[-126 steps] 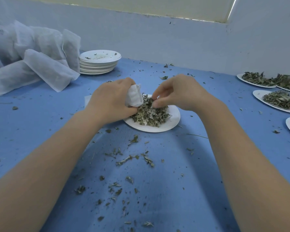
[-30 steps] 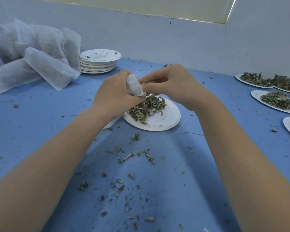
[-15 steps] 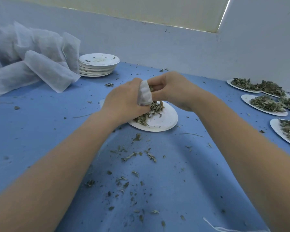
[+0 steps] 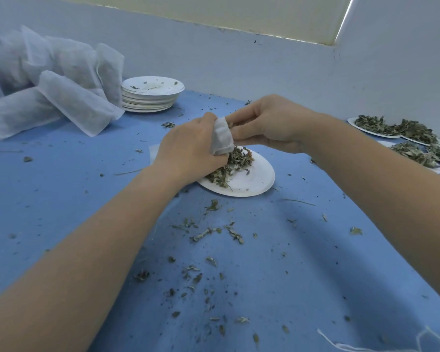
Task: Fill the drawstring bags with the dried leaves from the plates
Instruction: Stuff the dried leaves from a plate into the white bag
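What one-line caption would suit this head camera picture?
Left hand holds a white bag over a plate of dried leaves while right hand feeds it.

Soft even daylight, faint shadows, wide-angle edge distortion, slight blur.

Blue cloth (image 4: 61,199), pale wall (image 4: 239,64) and a stack of used plates (image 4: 151,97)

The blue cloth covers the work surface and is strewn with loose crumbs and scraps (image 4: 208,232). The stack of used plates, white with only specks on top, stands at the back left near the pale wall. A white string (image 4: 341,345) lies at the near right corner.
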Demonstrator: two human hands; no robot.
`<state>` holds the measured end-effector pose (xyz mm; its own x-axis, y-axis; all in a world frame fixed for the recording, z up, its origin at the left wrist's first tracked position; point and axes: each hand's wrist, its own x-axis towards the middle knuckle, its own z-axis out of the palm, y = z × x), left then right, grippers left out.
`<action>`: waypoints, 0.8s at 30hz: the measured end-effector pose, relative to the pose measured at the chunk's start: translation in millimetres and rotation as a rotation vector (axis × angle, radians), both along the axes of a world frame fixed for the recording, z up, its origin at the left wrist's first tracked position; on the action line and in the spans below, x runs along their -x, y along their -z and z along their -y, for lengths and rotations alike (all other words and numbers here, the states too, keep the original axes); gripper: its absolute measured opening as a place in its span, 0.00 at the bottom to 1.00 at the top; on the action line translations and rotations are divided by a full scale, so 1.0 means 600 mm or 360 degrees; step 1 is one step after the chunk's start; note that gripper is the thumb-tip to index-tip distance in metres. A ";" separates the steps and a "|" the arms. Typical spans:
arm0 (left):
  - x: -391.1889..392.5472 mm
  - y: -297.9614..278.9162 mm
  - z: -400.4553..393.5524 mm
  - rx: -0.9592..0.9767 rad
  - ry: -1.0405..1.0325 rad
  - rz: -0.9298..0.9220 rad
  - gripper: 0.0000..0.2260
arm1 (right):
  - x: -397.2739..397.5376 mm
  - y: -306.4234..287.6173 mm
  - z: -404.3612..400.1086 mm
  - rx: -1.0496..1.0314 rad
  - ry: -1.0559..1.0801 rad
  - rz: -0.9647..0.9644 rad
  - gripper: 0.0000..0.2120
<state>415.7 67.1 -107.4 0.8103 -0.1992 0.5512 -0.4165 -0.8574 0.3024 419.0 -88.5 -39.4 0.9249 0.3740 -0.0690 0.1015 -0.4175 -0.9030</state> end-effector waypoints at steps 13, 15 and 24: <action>-0.003 0.004 -0.008 0.0147 0.0020 0.0032 0.22 | 0.001 0.010 -0.029 0.0526 -0.0144 0.0397 0.07; -0.005 0.004 -0.014 0.0131 0.0002 0.0011 0.24 | 0.001 0.006 -0.023 0.0371 -0.0255 0.0246 0.11; -0.010 -0.002 -0.037 0.0079 -0.0169 0.0175 0.21 | -0.013 -0.003 0.001 -0.0045 -0.0028 0.0439 0.09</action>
